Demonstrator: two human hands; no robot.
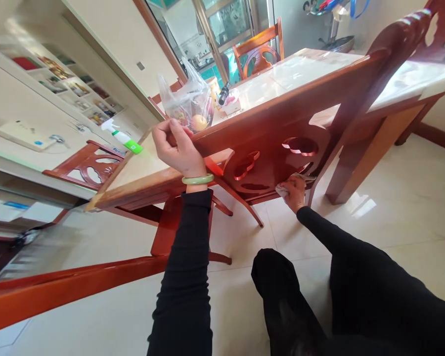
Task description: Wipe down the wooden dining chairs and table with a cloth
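I had left hand [176,148] clamped on the chair back [267,133] top rail, steadying it. Right hand [294,192] at 4 o'clock pinched a white cloth [283,189] against the carved cutouts. Advice: short strokes, follow cutout edges, hold rail firm.

This is a home dining room. A red-brown wooden dining surface with a pale stone top [304,74] stands on a glossy cream tiled floor [393,217], ringed by carved red-brown wooden chairs [257,49]. A clear plastic bag of fruit [189,106] sits on it. A white wall shelf of small household items [70,84] and a glass sliding door [230,22] to a kitchen complete the setting.
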